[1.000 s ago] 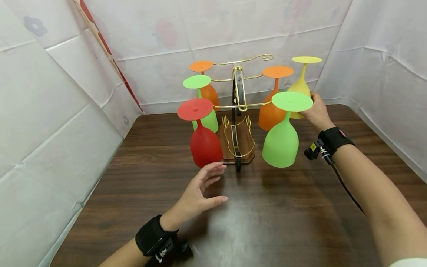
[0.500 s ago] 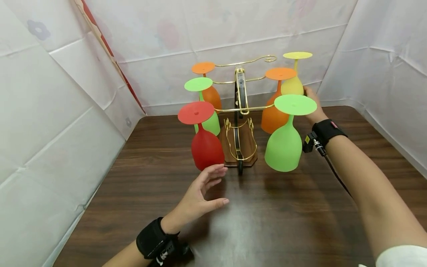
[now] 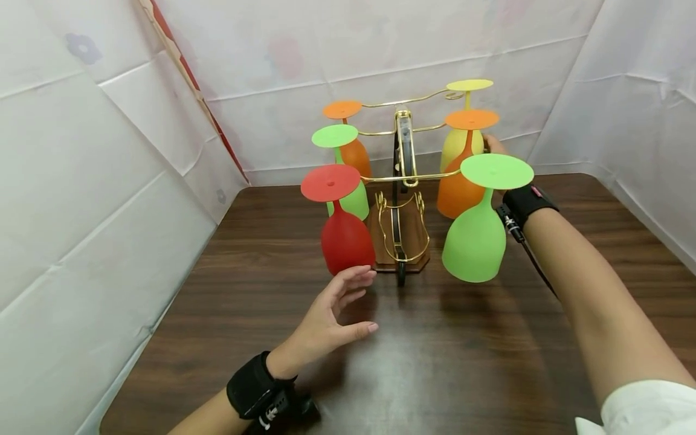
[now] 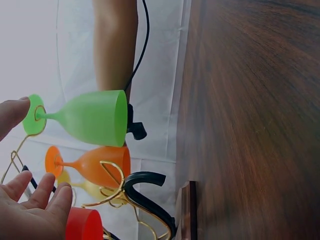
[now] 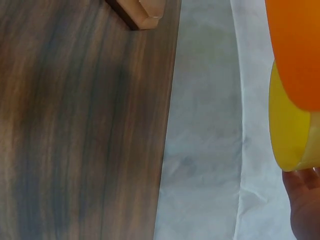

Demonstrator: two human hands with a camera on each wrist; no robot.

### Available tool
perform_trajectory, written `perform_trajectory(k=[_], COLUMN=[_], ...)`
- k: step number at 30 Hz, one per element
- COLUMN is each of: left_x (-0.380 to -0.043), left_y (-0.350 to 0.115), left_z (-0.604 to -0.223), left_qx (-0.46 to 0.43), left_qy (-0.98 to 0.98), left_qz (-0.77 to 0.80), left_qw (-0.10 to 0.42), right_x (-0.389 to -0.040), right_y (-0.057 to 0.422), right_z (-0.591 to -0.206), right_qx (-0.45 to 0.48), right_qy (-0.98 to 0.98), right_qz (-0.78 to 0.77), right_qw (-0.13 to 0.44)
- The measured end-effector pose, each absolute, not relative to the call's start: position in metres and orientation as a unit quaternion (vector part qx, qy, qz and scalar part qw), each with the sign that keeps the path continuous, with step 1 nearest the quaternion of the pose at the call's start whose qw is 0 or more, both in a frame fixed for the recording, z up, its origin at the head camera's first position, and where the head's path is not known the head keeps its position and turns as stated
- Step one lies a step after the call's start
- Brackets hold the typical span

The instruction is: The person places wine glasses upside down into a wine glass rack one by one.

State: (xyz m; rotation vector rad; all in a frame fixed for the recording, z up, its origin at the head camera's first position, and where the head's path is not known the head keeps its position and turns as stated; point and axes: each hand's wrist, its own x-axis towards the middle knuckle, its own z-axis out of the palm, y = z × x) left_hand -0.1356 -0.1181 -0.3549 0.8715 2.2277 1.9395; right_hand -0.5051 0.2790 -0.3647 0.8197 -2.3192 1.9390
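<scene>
My right hand (image 3: 493,145) holds a yellow plastic wine glass (image 3: 470,85) upside down by its bowl, at the far right arm of a gold wire glass rack (image 3: 405,145). In the right wrist view, fingers (image 5: 305,187) lie against the yellow bowl (image 5: 290,125). The orange and green glasses hide much of this hand in the head view. Whether the yellow foot rests on the wire, I cannot tell. My left hand (image 3: 321,323) holds nothing; its fingers are spread, close in front of the hanging red glass (image 3: 348,241).
An orange glass (image 3: 462,190) and a green glass (image 3: 475,244) hang upside down on the right side. Another green glass (image 3: 335,136) and orange glass (image 3: 342,109) hang on the left. The rack's wooden base (image 3: 415,232) stands on the brown table (image 3: 261,241); pale cloth walls (image 3: 391,48) surround it.
My right hand has carried the yellow glass leftward, behind the orange one, to the end of the rack's far wire. My left hand has stayed in place. The head view has shifted slightly.
</scene>
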Motion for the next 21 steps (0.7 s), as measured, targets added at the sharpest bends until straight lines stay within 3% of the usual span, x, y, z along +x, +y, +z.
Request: perform_trajectory(k=[2, 5, 11, 18, 21], left_x=[-0.135, -0.135, -0.135, -0.133, -0.133], left_y=[-0.118, -0.119, -0.121, -0.121, -0.122], left_z=[-0.355, -0.354, -0.354, -0.355, -0.355], left_qx=[0.283, 0.283, 0.285, 0.291, 0.286], left_qy=[0.722, 0.722, 0.721, 0.720, 0.721], left_qz=[0.630, 0.631, 0.631, 0.629, 0.631], left_qw=[0.030, 0.029, 0.024, 0.016, 0.019], right_x=[-0.528, -0.490, -0.437, -0.426, -0.427], right_y=[0.287, 0.268, 0.237, 0.223, 0.220], right_z=[-0.371, -0.344, -0.311, -0.308, -0.306], right_qx=[0.314, 0.292, 0.215, 0.193, 0.207], right_qy=[-0.729, -0.744, -0.815, -0.827, -0.842], right_qz=[0.608, 0.600, 0.539, 0.528, 0.498], right_qw=[-0.004, -0.025, -0.009, -0.019, 0.004])
